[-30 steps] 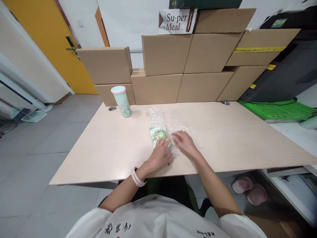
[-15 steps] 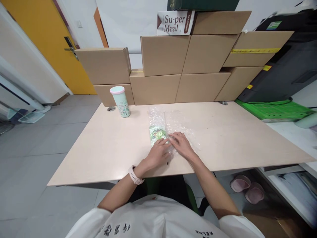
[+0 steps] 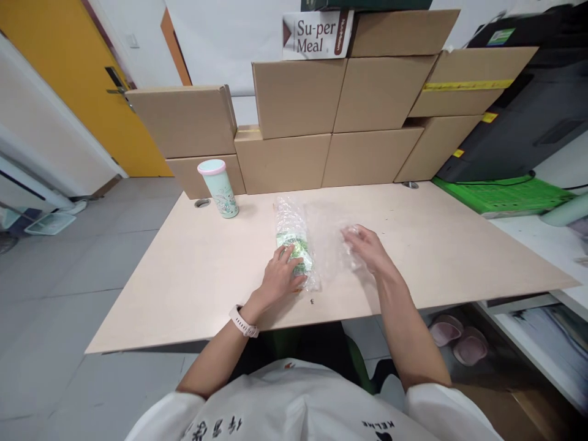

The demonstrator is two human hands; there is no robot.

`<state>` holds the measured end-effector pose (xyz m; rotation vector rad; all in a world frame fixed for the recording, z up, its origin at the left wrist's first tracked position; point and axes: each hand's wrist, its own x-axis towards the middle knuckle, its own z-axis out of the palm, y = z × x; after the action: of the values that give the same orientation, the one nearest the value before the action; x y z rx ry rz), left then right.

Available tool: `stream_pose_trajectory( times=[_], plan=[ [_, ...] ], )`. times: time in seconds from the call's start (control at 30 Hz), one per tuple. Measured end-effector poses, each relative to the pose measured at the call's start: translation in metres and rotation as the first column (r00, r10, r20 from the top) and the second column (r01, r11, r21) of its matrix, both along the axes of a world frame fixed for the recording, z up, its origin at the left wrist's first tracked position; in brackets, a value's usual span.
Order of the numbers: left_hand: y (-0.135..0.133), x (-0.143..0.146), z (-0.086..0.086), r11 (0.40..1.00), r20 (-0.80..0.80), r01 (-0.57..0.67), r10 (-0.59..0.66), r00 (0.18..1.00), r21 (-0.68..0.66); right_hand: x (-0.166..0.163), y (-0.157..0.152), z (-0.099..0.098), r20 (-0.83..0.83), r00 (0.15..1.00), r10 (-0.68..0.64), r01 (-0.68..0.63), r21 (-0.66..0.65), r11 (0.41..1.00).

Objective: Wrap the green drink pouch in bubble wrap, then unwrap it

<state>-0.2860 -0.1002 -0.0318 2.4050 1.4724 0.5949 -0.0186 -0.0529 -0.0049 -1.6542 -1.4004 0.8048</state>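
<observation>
A green-and-white printed packet lies near the middle of the table, with clear bubble wrap extending above and around it. My left hand rests on the packet's lower left part, fingers spread, wearing a pale pink wristband. To the right, my right hand pinches the loose side of the bubble wrap between thumb and fingers. That side stretches as a see-through sheet between the packet and my right hand. How far the wrap runs under the packet is hidden.
A mint tumbler with a pink rim stands at the table's back left. Stacked cardboard boxes line the back edge. A small dark speck lies near the front edge. At right are a green plastic crate and a dark case.
My right hand has moved right, away from the packet, drawing the wrap's loose side with it. My left hand has shifted slightly left and its fingers now spread over the packet.
</observation>
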Motion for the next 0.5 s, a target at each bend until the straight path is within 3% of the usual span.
stream_pose_trajectory(
  times=[0.07,0.13,0.23,0.3,0.4,0.5],
  plan=[
    [0.000,-0.001,-0.001,1.000,0.019,0.003,-0.003,1.000,0.011,-0.028,0.000,0.015,-0.129,0.969,0.209,-0.190,0.147,0.971],
    [0.000,-0.003,-0.003,1.000,0.056,0.008,-0.009,0.998,0.022,-0.061,-0.002,0.023,-0.071,0.902,0.425,-0.392,0.276,0.878],
    [0.001,-0.009,-0.003,0.999,0.153,0.034,-0.031,0.988,-0.017,-0.104,-0.008,0.017,0.061,0.767,0.638,-0.633,0.230,0.739],
    [0.003,-0.015,-0.003,0.992,0.276,0.092,-0.064,0.959,-0.089,-0.120,-0.013,0.004,0.099,0.699,0.708,-0.713,0.169,0.681],
    [0.006,-0.025,-0.001,0.960,0.542,0.169,-0.022,0.840,-0.223,-0.120,-0.016,-0.018,0.055,0.677,0.734,-0.732,0.153,0.664],
    [0.007,-0.031,-0.002,0.925,0.743,0.061,0.260,0.616,-0.375,-0.107,-0.018,-0.031,0.003,0.662,0.749,-0.740,0.160,0.654]
  ],
)
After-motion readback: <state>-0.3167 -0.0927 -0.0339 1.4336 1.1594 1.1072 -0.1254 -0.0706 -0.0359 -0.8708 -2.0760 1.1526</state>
